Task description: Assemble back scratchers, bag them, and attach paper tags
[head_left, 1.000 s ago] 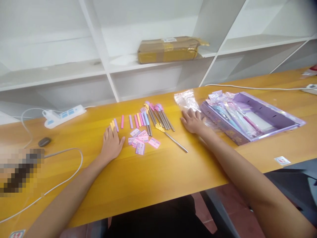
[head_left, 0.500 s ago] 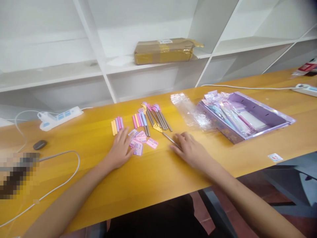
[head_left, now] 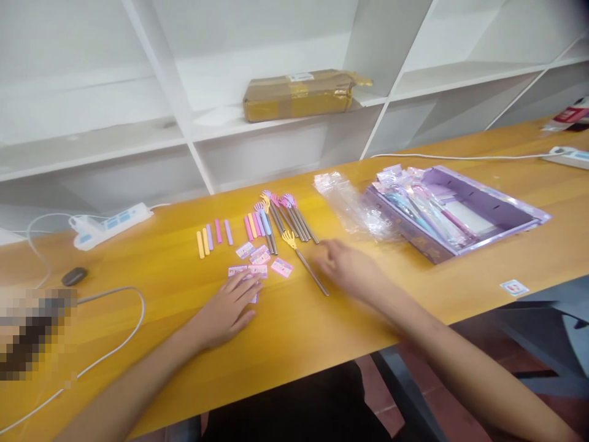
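Observation:
My left hand (head_left: 227, 310) lies with fingers spread over the lower pink and purple cards (head_left: 260, 255). Blurred by motion, my right hand (head_left: 347, 267) hovers right of a metal rod with a yellow hand-shaped end (head_left: 313, 272); its fingers are smeared. Further back is a bunch of similar metal rods (head_left: 299, 224) with pink, purple and yellow ends. Short coloured tubes lie in two groups, yellow, pink and purple ones (head_left: 218, 232) at the left and others (head_left: 251, 227) beside the rods.
Clear plastic bags (head_left: 352, 205) lie left of a purple box (head_left: 510, 220) holding wrapped items. A power strip (head_left: 113, 226) and black object (head_left: 73, 276) are at the left. A taped carton (head_left: 299, 98) sits on the shelf; a bottle (head_left: 568, 118) stands far right.
My left hand has moved down from the left tubes onto the cards, and those tubes are more spread out. My right hand has let go of the yellow-ended rod, which now lies more steeply angled.

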### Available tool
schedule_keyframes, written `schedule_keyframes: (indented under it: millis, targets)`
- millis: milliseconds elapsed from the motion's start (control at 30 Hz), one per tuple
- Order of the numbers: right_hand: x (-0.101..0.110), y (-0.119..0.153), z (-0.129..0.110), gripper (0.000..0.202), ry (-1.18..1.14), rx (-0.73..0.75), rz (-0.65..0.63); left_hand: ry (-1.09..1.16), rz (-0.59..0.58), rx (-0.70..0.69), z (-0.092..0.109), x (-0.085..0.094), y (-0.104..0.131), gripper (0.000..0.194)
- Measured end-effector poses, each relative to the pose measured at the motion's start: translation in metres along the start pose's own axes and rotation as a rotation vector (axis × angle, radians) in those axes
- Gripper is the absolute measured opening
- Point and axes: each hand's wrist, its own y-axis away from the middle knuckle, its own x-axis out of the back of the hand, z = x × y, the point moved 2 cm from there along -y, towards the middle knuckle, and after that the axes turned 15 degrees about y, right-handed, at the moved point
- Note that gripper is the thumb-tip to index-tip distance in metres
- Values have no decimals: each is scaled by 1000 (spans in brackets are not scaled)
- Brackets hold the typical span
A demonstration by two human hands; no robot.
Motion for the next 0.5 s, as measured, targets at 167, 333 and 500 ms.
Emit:
schedule_keyframes:
  millis: [167,333,500]
  targets:
    - [27,-13,115,64,348,-495,129,-93,97,66,-4,5,2,62]
    - [-7,-16,183,54,316,-578,-239,-156,102,74,-10,4,1,61]
    - [-29,-34,190,40,341,-390,-116,-134,98,79,-13,4,2,61]
